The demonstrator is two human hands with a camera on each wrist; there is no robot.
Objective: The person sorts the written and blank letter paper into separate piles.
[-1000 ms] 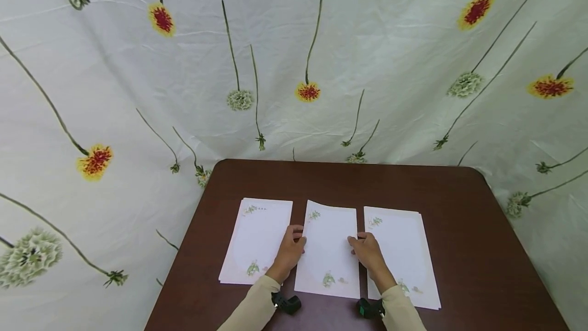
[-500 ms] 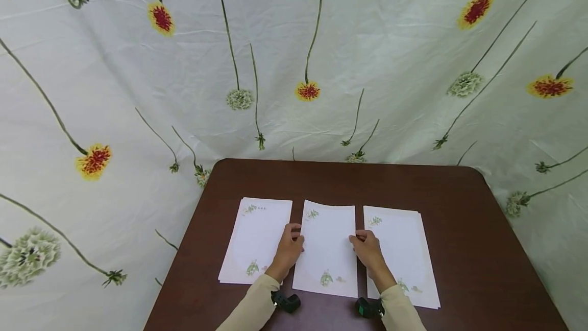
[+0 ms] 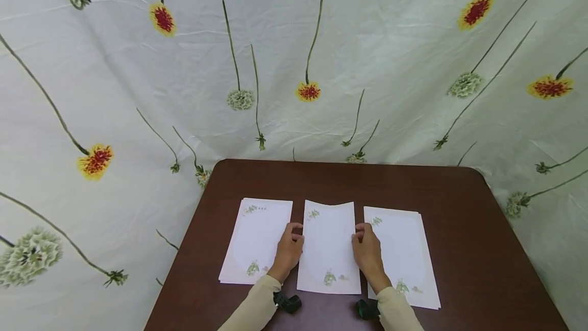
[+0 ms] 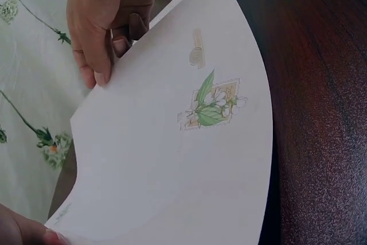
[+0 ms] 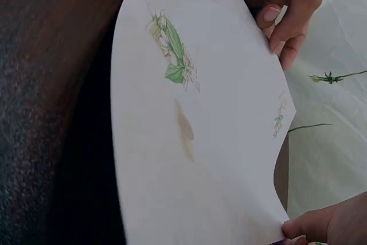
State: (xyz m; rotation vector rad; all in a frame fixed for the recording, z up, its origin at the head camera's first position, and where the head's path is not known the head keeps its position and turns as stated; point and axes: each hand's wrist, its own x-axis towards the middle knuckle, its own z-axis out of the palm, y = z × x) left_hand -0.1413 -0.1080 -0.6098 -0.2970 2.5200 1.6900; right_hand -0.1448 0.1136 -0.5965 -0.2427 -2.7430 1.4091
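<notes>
A white sheet of paper with printed green flowers is held between both hands in the middle of the head view. My left hand pinches its left edge, and my right hand pinches the right edge. The wrist views show the sheet bowed, with its near edge off the dark table. At the lower left of the left wrist view, a thumb of the left hand is partly visible. The right hand grips a corner-side edge at the lower right of the right wrist view.
Similar printed paper lies on both sides: a left stack and a right stack, each with slightly offset edges. Everything rests on a brown table. A white floral cloth hangs behind the table. Dark devices are strapped to both wrists.
The middle sheet shifts slightly left, then back right, and now looks more bowed along its far edge. Its near edge has risen a little. The right hand has turned slightly; the stacks stay put.
</notes>
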